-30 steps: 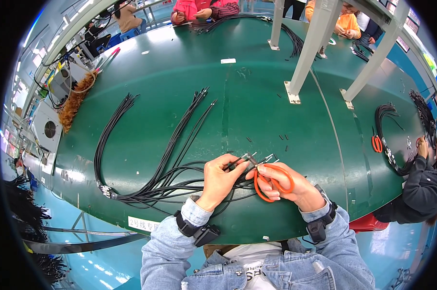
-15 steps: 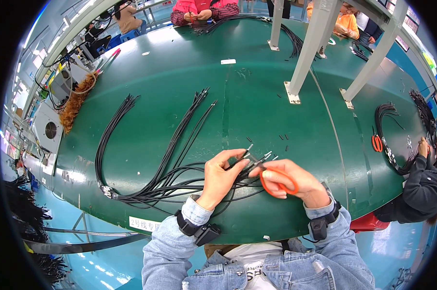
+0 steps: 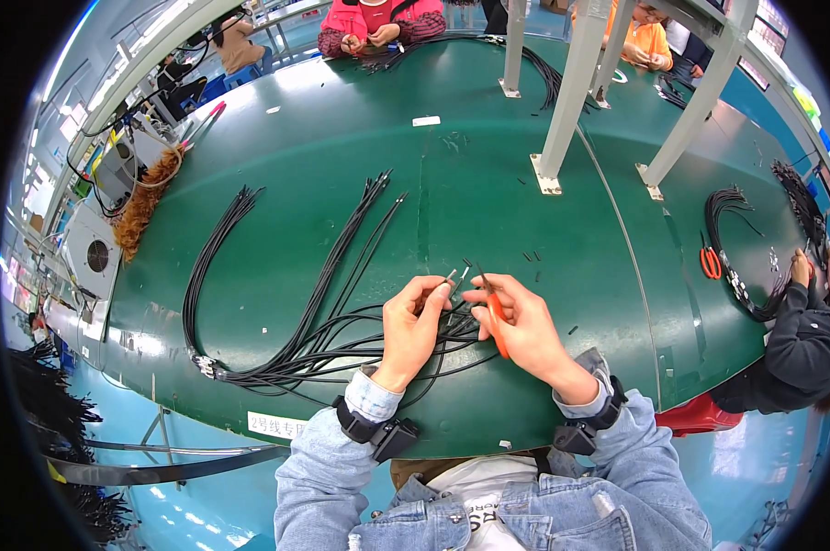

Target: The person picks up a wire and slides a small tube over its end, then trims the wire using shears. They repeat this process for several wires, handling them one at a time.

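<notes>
My left hand (image 3: 411, 329) is closed, pinching the end of a black cable between thumb and fingers. Close beside it, my right hand (image 3: 527, 336) grips a pair of orange-handled scissors (image 3: 498, 321), whose dark blades point away from me near the cable ends. Other ends with pale tips show between the two hands, partly covered by the fingers. From there the bundle of black cables (image 3: 296, 358) runs left across the green table and fans out into several strands. Short black tube pieces (image 3: 538, 275) lie just beyond my right hand.
Grey metal posts (image 3: 566, 110) stand on the green table (image 3: 323, 138) at the far right. A brown fluffy duster (image 3: 144, 207) rests by a machine at the left. Co-workers sit at the far side and at the right, where another cable bundle (image 3: 720, 234) and red-handled scissors (image 3: 710, 262) lie.
My right hand has moved slightly left and turned, so the scissors' handle loops now appear edge-on and the blades point away. My left hand keeps its pinch, with its fingers more curled.
</notes>
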A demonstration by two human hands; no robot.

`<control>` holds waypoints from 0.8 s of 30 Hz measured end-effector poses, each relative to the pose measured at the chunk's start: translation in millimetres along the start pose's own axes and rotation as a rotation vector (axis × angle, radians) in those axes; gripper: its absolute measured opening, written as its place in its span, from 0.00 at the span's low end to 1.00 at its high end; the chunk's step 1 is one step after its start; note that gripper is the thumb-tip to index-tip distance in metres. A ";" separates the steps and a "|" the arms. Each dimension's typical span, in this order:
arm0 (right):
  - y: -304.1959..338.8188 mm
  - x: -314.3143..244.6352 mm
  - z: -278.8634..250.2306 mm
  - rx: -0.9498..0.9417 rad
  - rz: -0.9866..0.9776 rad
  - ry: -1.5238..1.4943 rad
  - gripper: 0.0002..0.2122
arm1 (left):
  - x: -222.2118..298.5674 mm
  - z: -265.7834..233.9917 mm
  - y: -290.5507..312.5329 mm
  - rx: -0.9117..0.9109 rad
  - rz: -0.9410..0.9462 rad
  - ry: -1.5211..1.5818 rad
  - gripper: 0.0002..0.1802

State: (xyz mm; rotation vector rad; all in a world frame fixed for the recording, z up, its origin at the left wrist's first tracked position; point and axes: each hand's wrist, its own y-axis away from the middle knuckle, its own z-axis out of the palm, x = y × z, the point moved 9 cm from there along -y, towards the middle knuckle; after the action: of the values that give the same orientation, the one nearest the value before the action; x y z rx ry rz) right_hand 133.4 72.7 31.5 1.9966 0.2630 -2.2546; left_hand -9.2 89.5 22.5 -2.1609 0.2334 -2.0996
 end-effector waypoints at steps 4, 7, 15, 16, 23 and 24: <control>-10.9 19.0 -11.4 0.009 -0.058 0.482 0.16 | 5.0 5.3 2.5 -0.042 0.025 0.046 0.07; -15.0 20.6 -10.3 -0.029 -0.048 0.610 0.17 | 5.0 10.6 5.3 -0.075 0.003 0.101 0.07; -7.3 -10.6 -14.2 0.116 -0.066 -0.068 0.18 | -2.2 18.6 11.5 -0.128 -0.068 0.031 0.08; -7.0 -9.0 -14.3 0.118 -0.065 -0.069 0.18 | -2.6 19.5 12.0 -0.131 -0.069 0.031 0.08; -10.2 4.7 -15.1 0.095 -0.075 -0.105 0.17 | -7.2 26.0 12.8 -0.158 -0.141 0.037 0.07; -10.0 4.1 -14.8 0.095 -0.077 -0.104 0.17 | -7.4 26.8 12.5 -0.159 -0.139 0.037 0.07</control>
State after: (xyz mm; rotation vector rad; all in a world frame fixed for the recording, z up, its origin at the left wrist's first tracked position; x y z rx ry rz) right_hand 145.2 85.7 26.2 1.9373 0.2312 -2.4534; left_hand 17.1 78.0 12.0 -2.2890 0.2696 -2.2694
